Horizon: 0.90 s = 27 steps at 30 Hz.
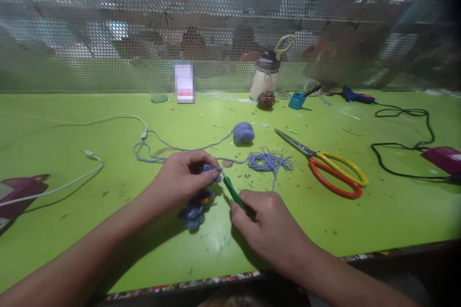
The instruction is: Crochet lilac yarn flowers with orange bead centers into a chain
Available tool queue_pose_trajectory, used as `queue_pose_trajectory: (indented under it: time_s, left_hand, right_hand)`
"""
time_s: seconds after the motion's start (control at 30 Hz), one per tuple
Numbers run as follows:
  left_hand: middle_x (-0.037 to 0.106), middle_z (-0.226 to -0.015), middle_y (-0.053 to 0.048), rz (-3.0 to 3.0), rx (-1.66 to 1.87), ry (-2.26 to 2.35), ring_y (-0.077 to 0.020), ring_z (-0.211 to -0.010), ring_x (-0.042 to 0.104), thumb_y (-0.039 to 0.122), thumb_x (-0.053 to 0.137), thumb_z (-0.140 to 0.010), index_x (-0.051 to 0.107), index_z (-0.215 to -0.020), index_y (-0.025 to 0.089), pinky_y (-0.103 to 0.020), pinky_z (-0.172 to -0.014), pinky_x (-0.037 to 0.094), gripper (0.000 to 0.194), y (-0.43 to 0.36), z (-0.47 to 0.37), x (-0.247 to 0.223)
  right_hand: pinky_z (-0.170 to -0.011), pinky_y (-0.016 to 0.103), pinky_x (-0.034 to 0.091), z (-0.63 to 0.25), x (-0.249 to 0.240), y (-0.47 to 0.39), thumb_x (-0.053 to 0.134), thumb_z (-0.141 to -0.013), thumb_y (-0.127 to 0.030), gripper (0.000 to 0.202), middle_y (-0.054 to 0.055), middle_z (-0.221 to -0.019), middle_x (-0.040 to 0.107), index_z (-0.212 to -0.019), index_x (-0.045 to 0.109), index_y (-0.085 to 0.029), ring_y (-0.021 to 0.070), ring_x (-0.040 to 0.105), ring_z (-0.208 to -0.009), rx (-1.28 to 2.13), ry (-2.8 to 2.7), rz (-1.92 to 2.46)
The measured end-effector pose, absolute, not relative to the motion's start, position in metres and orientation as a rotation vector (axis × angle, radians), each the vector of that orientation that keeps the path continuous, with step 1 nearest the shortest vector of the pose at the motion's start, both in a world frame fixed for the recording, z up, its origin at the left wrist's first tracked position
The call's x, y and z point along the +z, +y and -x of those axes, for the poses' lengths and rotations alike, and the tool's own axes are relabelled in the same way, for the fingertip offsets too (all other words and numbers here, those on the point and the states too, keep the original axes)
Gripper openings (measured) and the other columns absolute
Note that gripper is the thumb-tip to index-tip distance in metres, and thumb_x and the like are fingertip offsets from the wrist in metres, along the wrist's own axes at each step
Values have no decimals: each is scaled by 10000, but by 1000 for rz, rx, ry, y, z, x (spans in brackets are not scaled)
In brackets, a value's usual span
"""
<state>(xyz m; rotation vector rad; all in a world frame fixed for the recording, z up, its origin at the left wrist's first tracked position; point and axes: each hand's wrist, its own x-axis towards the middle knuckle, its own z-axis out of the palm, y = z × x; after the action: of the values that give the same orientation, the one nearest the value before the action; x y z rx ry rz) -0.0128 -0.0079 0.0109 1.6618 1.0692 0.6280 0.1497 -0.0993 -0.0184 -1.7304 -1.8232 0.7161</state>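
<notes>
My left hand (pixel 189 172) pinches a small blue-purple crochet piece (pixel 194 216), which hangs below the fingers and shows a bit of orange. In my right hand (pixel 268 218) is a crochet hook with a green handle (pixel 233 191), its thin tip at the edge of the piece by my left fingertips. Purple yarn runs from the work toward a loose tangle of yarn (pixel 268 159) on the right. Beyond my hands sits a purple ball of yarn (pixel 244 133), with a strand trailing left. My left fingers hide part of the stitches.
Scissors with red and yellow handles (pixel 336 175) lie to the right. Toward the perforated metal screen (pixel 223 48) stand a phone (pixel 184 82), a bottle (pixel 264 79), a multicolored yarn ball (pixel 265 100) and a blue pot (pixel 297 100). White cables (pixel 118 116) cross the left; a black cord (pixel 392 172) curls at right.
</notes>
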Motion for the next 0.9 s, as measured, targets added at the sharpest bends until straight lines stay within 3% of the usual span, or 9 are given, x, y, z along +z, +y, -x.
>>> queue_pose_trajectory:
  time_s: [0.2, 0.4, 0.7, 0.9]
  left_hand:
    - [615, -611, -7, -1781, 639, 1158, -135, -527, 530, 293, 685, -726, 675, -784, 153, -257, -494, 425, 152, -4, 13, 8]
    - [702, -810, -71, -1723, 702, 1178, -177, -677, 612, 294, 720, -703, 638, -994, 141, -302, -629, 488, 339, -3, 11, 3]
    - [685, -708, -48, -1766, 682, 1226, -158, -604, 579, 327, 679, -750, 721, -863, 149, -277, -564, 464, 215, -3, 13, 6]
    - [637, -645, -16, -1606, 555, 1080, -135, -503, 567, 346, 680, -762, 693, -874, 157, -251, -464, 431, 220, -5, 15, 13]
  right_hand:
    - [-476, 241, 224, -159, -14, -100, 462, -880, -289, 334, -62, -538, 299, -581, 338, -206, 93, 287, -514, 1093, -1633, 1601]
    - [-482, 238, 237, -163, -8, -97, 473, -867, -299, 295, -57, -567, 310, -603, 384, -200, 95, 290, -532, 1208, -1610, 1540]
    - [-470, 243, 215, -168, -1, -103, 500, -790, -299, 311, -58, -546, 279, -554, 318, -212, 91, 264, -520, 1208, -1558, 1655]
    - [-462, 246, 202, -185, 8, -105, 502, -809, -411, 312, -50, -543, 314, -591, 465, -192, 94, 280, -505, 1409, -1554, 1631]
